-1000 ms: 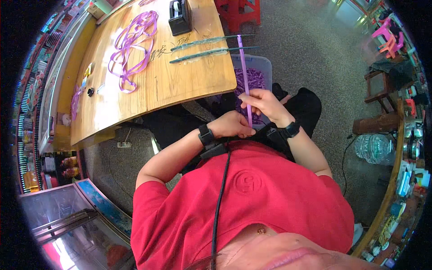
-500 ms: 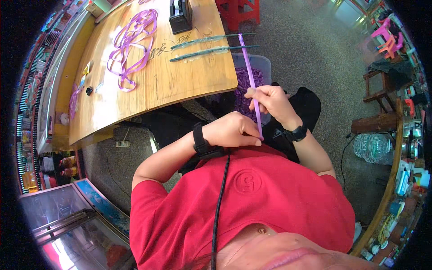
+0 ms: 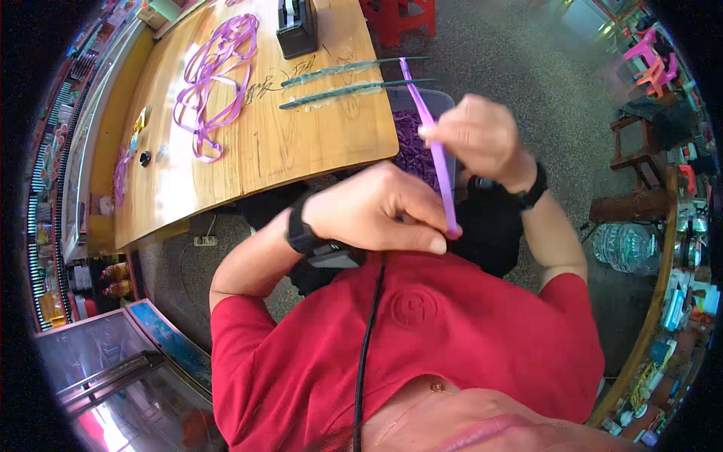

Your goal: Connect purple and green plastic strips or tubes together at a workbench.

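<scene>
Ribbon (image 3: 441, 167), two o'clock: smooth, slight sheen. Bench (image 3: 316, 139), eleven o'clock: glossy wood. Stool (image 3: 407, 26), twelve: plastic. Bottle (image 3: 625, 247), three: clear, ribbed plastic. Shirt (image 3: 395, 350), six: matt cloth.

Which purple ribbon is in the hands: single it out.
The straight strip, held by the left hand and right hand; the loose tangle and small bunch lie untouched on the table.

Strip (image 3: 440, 164) right of table (image 3: 324, 139).
</scene>
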A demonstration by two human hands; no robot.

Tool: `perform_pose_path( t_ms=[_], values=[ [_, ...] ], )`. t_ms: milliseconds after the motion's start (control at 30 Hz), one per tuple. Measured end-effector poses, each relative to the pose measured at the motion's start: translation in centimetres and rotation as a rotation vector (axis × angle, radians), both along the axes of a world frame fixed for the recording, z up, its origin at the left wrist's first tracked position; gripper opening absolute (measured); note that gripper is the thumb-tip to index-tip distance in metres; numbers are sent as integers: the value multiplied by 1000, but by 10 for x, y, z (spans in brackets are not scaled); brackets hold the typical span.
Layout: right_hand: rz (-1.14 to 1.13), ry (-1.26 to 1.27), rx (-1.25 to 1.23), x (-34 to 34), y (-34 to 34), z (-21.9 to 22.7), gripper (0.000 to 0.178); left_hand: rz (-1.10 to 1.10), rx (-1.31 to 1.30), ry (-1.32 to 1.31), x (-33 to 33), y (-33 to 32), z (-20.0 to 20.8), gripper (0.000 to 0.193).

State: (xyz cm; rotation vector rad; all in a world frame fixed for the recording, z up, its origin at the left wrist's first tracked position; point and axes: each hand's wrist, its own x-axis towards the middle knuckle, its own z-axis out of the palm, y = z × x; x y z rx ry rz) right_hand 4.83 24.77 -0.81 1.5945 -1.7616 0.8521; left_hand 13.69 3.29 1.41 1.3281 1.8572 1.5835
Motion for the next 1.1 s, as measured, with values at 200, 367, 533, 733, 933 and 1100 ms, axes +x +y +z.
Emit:
perform_pose_path(
  t_ms=[200,367,533,733,933,1100],
  values=[
    [-370,51,-129,-95,-34,42,13,657,149,94,-67,-33,81,20],
    [-217,-256,-194,-158,-62,24,14,814,21,274,-136,-49,66,21],
    [-490,-474,82,-207,-61,-46,22,870,-137,268,-165,-37,22,25],
    [-352,-789,206,-207,-54,-86,24,819,-339,548,-177,-36,-11,20],
    [-110,-1011,231,-186,-31,-149,23,668,-433,693,-196,-28,-33,21],
    [-266,-1545,-270,-148,-35,-108,21,749,-480,576,-196,-38,-41,22]
  ],
)
